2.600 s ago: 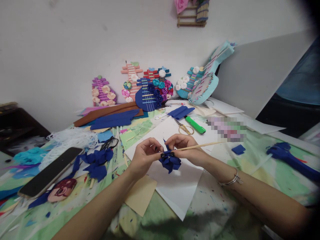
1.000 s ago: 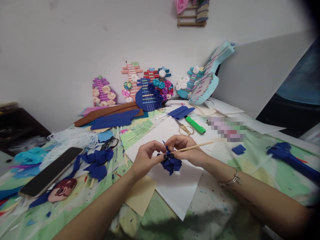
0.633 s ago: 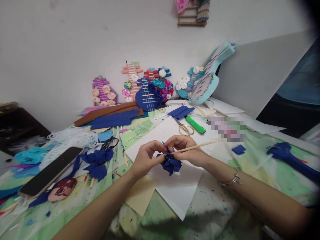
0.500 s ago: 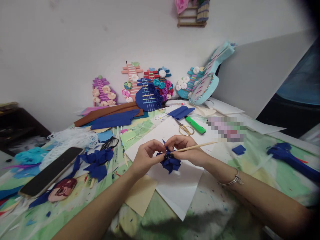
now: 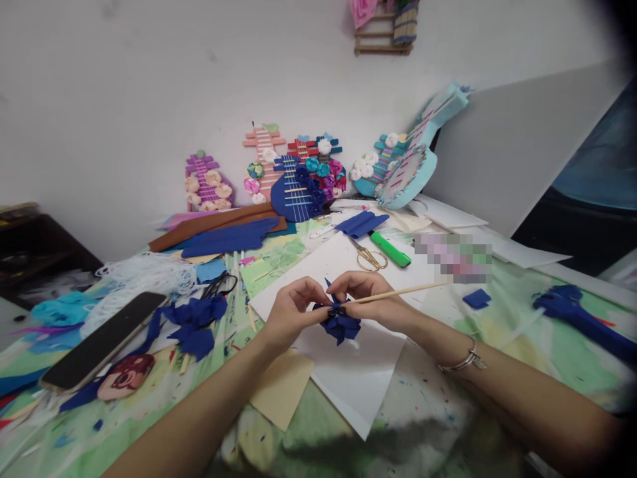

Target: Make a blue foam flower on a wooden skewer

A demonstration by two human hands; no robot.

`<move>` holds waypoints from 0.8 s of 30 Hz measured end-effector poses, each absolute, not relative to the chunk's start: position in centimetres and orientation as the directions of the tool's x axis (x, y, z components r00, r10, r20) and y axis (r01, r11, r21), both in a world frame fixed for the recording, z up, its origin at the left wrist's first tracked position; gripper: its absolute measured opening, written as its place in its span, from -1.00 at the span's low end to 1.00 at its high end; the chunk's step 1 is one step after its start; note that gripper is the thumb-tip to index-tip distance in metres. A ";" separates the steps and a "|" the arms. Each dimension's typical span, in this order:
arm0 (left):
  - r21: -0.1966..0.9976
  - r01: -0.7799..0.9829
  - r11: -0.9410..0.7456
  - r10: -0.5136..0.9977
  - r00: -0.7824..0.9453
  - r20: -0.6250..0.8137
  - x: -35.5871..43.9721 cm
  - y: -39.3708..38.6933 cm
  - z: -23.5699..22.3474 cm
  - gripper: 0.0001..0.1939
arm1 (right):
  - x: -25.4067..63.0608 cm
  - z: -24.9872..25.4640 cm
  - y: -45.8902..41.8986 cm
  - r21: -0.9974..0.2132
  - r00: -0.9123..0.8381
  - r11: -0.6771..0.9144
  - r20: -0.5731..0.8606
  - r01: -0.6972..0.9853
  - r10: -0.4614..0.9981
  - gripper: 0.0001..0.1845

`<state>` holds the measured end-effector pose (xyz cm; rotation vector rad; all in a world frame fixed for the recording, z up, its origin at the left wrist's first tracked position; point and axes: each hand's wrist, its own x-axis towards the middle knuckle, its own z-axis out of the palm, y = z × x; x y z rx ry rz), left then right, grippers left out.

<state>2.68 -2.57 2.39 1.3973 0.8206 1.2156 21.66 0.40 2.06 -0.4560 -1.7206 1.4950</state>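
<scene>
A dark blue paper flower (image 5: 341,328) hangs petals-down between my two hands, above a white sheet of paper (image 5: 365,392). My left hand (image 5: 293,309) pinches its gathered top from the left with thumb and fingers. From the other side my right hand (image 5: 371,299) pinches the same spot. A thin wooden stick (image 5: 398,292) also lies in my right hand, slanting up to the right past the wrist. Past my hands, gold-handled scissors (image 5: 371,257) and a green utility knife (image 5: 391,249) rest on the paper.
To the left lie a phone (image 5: 104,342), white cord (image 5: 142,275) and blue paper pieces (image 5: 196,322). Small decorated paper instruments (image 5: 291,189) lean on the wall behind. A blue wrapped item (image 5: 587,318) is at the right, and a tan sheet (image 5: 283,390) lies in front.
Both hands stay nearly in place around the flower, with small shifts of fingers and petals. The stick's far end has swung slightly. The whole view has shifted a little.
</scene>
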 end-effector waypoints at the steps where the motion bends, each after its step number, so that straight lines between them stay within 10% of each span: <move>1: 0.969 -0.139 -0.202 0.941 0.248 0.231 2.7 -2.6 2.4 -0.76 | 21.7 2.0 0.4 -0.944 -0.621 0.243 0.331 -0.225 0.710 -0.69; 24: 0.955 -0.168 -0.244 0.948 0.168 0.272 2.6 -2.4 2.4 -0.66 | 21.6 2.3 0.6 -0.961 -0.502 0.175 0.263 -0.216 0.824 -0.72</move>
